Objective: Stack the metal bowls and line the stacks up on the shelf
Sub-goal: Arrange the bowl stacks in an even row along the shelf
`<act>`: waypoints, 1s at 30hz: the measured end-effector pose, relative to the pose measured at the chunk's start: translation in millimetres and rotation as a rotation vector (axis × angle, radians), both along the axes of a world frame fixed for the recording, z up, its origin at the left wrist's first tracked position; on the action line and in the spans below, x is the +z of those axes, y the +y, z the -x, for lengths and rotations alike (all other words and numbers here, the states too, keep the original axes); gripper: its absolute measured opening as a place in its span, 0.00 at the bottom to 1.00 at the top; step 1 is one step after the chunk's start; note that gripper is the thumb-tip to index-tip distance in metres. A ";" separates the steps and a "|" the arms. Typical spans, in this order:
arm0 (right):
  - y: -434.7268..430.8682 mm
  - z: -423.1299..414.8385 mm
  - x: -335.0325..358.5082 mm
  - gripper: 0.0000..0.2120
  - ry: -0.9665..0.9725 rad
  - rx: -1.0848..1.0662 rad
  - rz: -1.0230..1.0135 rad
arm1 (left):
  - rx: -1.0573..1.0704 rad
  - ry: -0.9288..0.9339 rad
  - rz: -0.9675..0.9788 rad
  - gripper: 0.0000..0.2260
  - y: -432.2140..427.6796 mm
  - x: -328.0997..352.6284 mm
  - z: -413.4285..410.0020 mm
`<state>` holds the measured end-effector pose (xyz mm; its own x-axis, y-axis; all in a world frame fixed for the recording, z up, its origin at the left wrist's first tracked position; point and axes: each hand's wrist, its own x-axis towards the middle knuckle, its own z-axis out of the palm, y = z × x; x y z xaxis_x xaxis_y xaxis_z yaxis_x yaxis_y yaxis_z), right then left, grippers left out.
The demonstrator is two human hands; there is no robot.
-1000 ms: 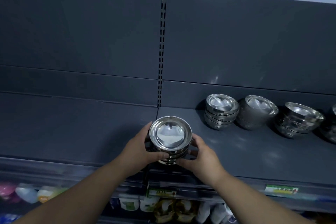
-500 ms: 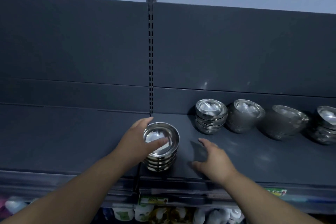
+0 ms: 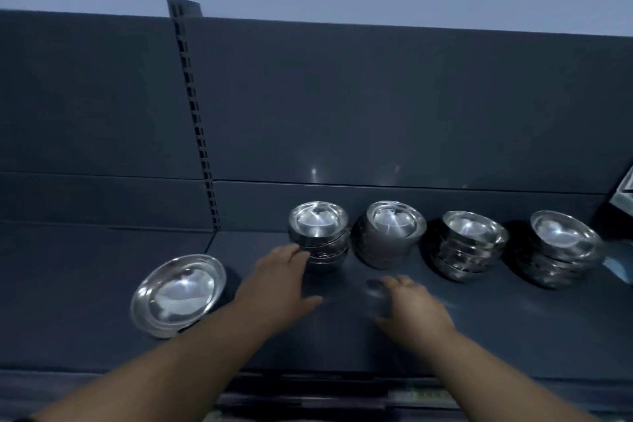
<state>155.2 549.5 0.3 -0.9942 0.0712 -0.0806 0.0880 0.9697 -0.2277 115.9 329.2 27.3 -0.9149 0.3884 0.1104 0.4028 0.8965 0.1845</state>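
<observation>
Dark grey steel shelving is filling the view, with a slotted upright [image 3: 198, 120] standing at 11 o'clock and a matte shelf [image 3: 479, 336] lying flat under both hands. Four stacks of polished round bowls are sitting in a row along the back panel [image 3: 376, 113], running from 12 round to 3 o'clock. The end stack [image 3: 318, 236] is sitting at 1 o'clock from the left hand [image 3: 277, 281], whose straight fingertips [image 3: 298, 252] are touching its curved side, thumb splayed wide, gripping nothing. The right hand [image 3: 414, 312] is hovering over the shelf at 3 o'clock of the left, showing blurred, fingers spread and holding nothing. Now the odd one out: a fifth stack [image 3: 178, 295] is sitting at 9 o'clock from the left hand, well apart from the row and nearer the front edge, mirror-bright and slick. I'm judging it is needing a push back toward 12 o'clock into line, and the left hand is lying nearer; being round, it is offering no long axis to square up.
</observation>
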 end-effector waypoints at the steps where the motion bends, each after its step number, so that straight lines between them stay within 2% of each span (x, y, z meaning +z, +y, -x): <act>1: 9.0 5.5 -0.1 0.33 0.000 0.025 -0.012 | 0.030 -0.021 0.034 0.35 7.9 -7.9 3.5; 6: 37.4 39.9 -7.8 0.36 -0.017 0.212 -0.072 | 0.227 -0.120 0.119 0.36 27.6 -33.4 19.7; 12: 28.6 68.2 -21.4 0.38 -0.080 0.349 0.053 | 0.388 -0.128 0.095 0.36 30.8 -45.4 36.3; 16: 16.6 81.9 -26.9 0.46 -0.104 0.339 0.178 | 0.396 -0.164 -0.176 0.44 32.9 -50.4 48.6; 18: 13.0 87.4 -27.3 0.50 -0.092 0.331 0.212 | 0.344 -0.189 -0.352 0.45 34.2 -52.6 52.3; 20: 10.8 91.9 -28.5 0.52 -0.089 0.326 0.241 | 0.318 -0.216 -0.442 0.45 35.0 -56.9 54.6; 25: 7.2 94.8 -31.7 0.54 -0.055 0.323 0.271 | 0.316 -0.267 -0.516 0.51 34.7 -67.6 53.0; 30: 0.9 85.3 -40.7 0.53 -0.001 0.265 0.334 | 0.283 -0.244 -0.561 0.49 37.6 -72.2 42.3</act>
